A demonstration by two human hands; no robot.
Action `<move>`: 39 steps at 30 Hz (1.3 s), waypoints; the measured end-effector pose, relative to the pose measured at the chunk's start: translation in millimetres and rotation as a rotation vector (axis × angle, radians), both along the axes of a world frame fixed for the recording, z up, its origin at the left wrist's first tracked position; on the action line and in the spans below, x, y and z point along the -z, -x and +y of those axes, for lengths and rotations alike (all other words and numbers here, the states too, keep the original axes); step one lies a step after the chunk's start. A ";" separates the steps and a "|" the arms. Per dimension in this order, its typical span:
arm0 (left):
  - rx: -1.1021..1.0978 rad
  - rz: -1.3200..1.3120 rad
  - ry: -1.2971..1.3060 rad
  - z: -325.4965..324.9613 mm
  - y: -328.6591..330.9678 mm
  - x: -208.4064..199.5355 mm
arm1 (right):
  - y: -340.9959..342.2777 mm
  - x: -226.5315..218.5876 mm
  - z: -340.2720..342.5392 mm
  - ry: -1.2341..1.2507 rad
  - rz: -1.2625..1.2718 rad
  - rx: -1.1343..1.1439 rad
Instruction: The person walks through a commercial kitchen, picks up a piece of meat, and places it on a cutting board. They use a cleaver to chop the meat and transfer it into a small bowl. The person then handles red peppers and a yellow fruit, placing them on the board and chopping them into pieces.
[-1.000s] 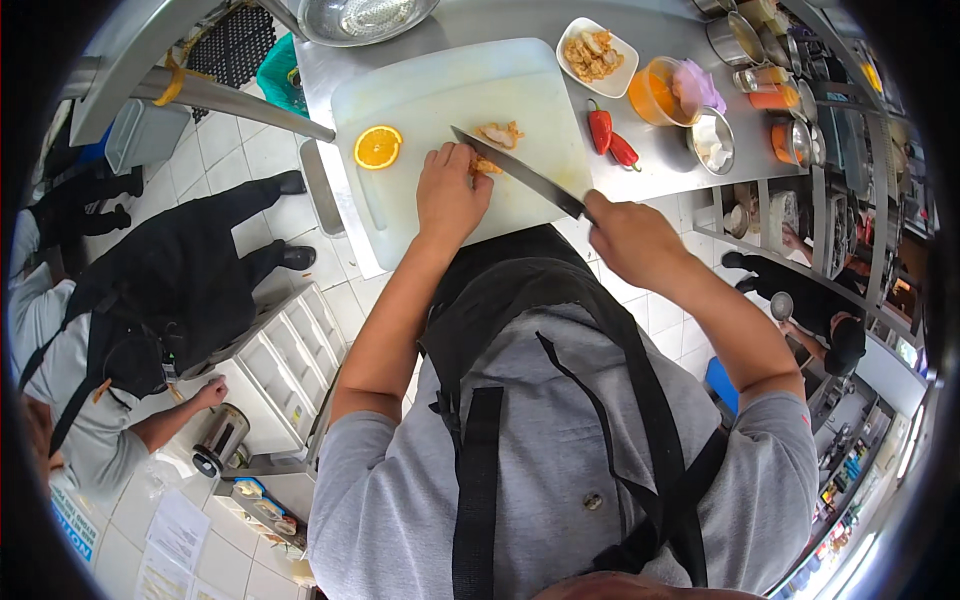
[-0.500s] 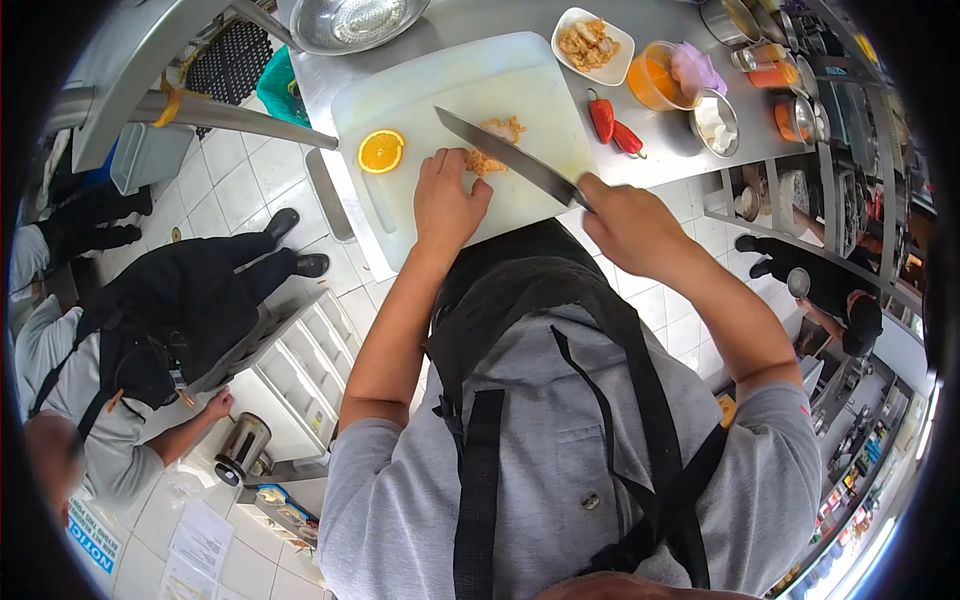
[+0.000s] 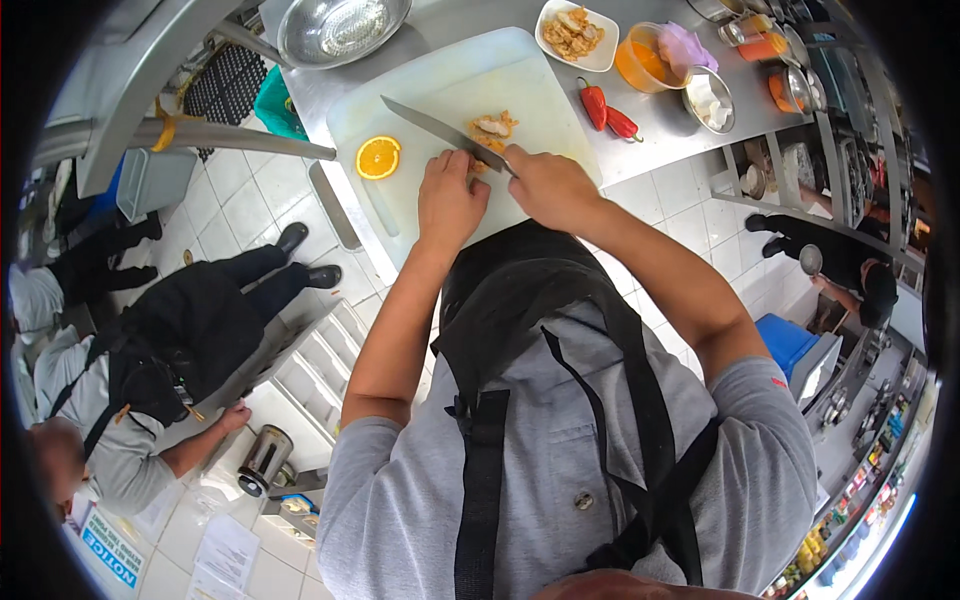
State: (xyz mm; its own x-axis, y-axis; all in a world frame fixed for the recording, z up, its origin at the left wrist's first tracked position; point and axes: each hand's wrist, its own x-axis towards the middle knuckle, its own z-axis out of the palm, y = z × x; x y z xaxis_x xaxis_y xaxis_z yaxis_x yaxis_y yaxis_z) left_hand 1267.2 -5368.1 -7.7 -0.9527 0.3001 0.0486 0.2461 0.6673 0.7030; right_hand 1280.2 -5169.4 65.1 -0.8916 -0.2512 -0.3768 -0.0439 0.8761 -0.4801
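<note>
My right hand point(image 3: 555, 192) grips the handle of a long chef's knife point(image 3: 432, 124), its blade slanting to the far left over a white cutting board point(image 3: 400, 82). Breaded fried chicken point(image 3: 492, 126) lies on the board, partly beyond the blade and partly under it. My left hand point(image 3: 452, 200) is closed with curled fingertips on the near part of the chicken, right against the blade. How deep the edge sits in the chicken is hidden. To the left of the knife, a halved orange point(image 3: 378, 158) rests cut side up.
Right of the board are two red peppers point(image 3: 607, 112), a white dish of fried chicken point(image 3: 574, 38), an orange tub point(image 3: 645, 62) and a metal bowl point(image 3: 709, 103). A large metal bowl point(image 3: 340, 28) stands far left. A co-worker point(image 3: 190, 330) is at left, another point(image 3: 840, 262) at right.
My right hand has moved left, carrying the knife farther left across the chicken, closer to my left hand. My left hand stays on the chicken. The whole view has shifted slightly.
</note>
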 end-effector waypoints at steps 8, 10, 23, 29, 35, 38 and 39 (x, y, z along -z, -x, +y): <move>0.211 -0.117 0.079 -11.8 37.9 -27.2 | -63.7 -20.0 106.4 0.521 -0.333 0.562; 0.323 -0.113 0.096 -7.0 50.9 -32.0 | -93.0 9.5 130.8 0.678 -0.392 0.698; 0.379 -0.142 0.015 49.5 93.7 -28.2 | -106.6 47.1 107.1 0.952 -0.482 0.598; 0.503 -0.081 0.011 129.2 182.0 -46.2 | -56.7 4.3 149.2 0.915 -0.353 0.681; 0.592 -0.103 0.054 191.3 273.0 -33.7 | 8.3 -11.4 176.9 1.032 -0.333 0.799; 0.603 -0.178 0.139 212.8 299.9 -33.9 | 29.2 -7.7 190.8 1.059 -0.393 0.832; 0.617 -0.164 0.159 217.0 305.1 -33.2 | 33.3 -7.7 194.5 1.070 -0.421 0.863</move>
